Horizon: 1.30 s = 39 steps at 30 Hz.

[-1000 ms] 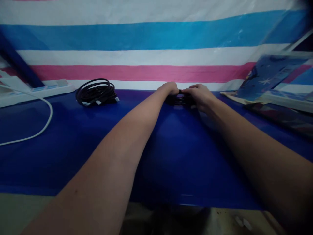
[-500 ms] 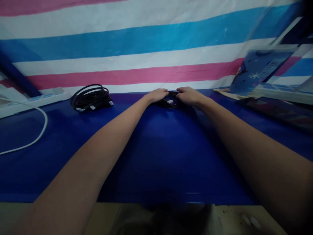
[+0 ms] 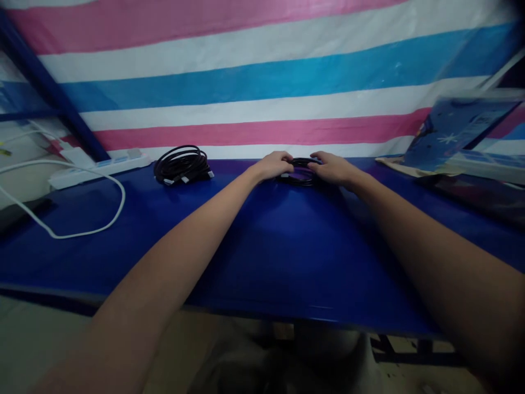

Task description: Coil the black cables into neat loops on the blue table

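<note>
Head view: two bare arms reach far out over a shiny blue worktop (image 3: 287, 251), and both hands are at its back edge.
Small cable coil: this ring of black cable (image 3: 301, 182) lies near the back of the worktop, right between the two hands. It is round, with a gap in the middle where the worktop shows.
Left hand: it (image 3: 274, 165) is at the left side of the ring and touches it. The thumb and the pointing finger are a little apart.
Right hand: it (image 3: 331, 168) is at the right side of the ring and touches it. Its thumb and pointing finger are a little apart too.
Fingers: they bend in toward the ring, but it is too small and dark to tell if they pinch the cable.
Big cable coil: a fatter pile of black cable (image 3: 182, 166) sits to the left, well apart from the hands, with pale plug ends at the front.
Far left: a white power strip (image 3: 100, 168) lies by a looped white cord (image 3: 88, 232).
Far right: a blue picture sheet (image 3: 449, 131) with a white star leans near a dark flat thing (image 3: 471, 198).
Back: a striped cloth (image 3: 229, 86) hangs behind everything, pink, white and blue.
</note>
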Tool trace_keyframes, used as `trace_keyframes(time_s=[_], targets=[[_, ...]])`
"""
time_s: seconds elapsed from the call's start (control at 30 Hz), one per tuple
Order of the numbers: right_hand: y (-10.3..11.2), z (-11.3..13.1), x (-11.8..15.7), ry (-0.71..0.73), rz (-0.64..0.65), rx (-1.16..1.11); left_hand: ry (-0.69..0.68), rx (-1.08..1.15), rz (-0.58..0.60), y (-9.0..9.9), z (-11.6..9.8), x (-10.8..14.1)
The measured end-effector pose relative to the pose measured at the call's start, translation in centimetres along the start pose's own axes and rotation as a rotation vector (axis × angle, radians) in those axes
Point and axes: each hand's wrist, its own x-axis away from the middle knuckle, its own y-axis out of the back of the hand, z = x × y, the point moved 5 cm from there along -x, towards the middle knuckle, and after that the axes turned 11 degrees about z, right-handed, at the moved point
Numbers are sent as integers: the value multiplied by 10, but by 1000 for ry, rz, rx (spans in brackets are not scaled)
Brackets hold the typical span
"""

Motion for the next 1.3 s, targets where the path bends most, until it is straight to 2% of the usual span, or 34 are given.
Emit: trace_keyframes(time_s=[0.1, 0.17, 0.27, 0.33, 0.4, 0.47, 0.57, 0.67, 0.77, 0.87, 0.93, 1.03, 1.13, 1.23, 1.3], targets=[[-5, 2, 1, 13, 38, 35, 28, -92, -32, 7, 0, 17], [-8, 1, 0, 17, 59, 57, -3, -136, -41, 5, 2, 23], [-10, 0, -3, 27, 75, 78, -48, -147, -46, 1, 6, 24], [-6, 2, -2, 30, 51, 84, -33, -118, -92, 7, 6, 23], [3, 7, 1, 33, -5, 86, -21, -113, -193, 24, 1, 26], [13, 14, 6, 44, -73, 86, -36, -174, -316, 49, -8, 37], [22, 29, 15, 78, -134, 101, -28, -335, -424, 88, -10, 70], [21, 42, 19, 133, -127, 139, 116, -409, -485, 120, 18, 114], [15, 50, 19, 183, -84, 181, 249, -414, -556, 138, 58, 150], [11, 49, 17, 170, -17, 217, 284, -434, -606, 144, 78, 164], [9, 46, 16, 157, 40, 235, 261, -430, -615, 143, 76, 163], [1, 42, 17, 168, 212, 248, 161, -455, -551, 133, 57, 151], [-8, 42, 22, 195, 357, 259, 117, -513, -327, 112, 35, 136], [-10, 46, 27, 218, 382, 283, 55, -577, -39, 83, 19, 127], [-9, 50, 29, 230, 372, 306, -4, -600, 51, 66, 11, 125]])
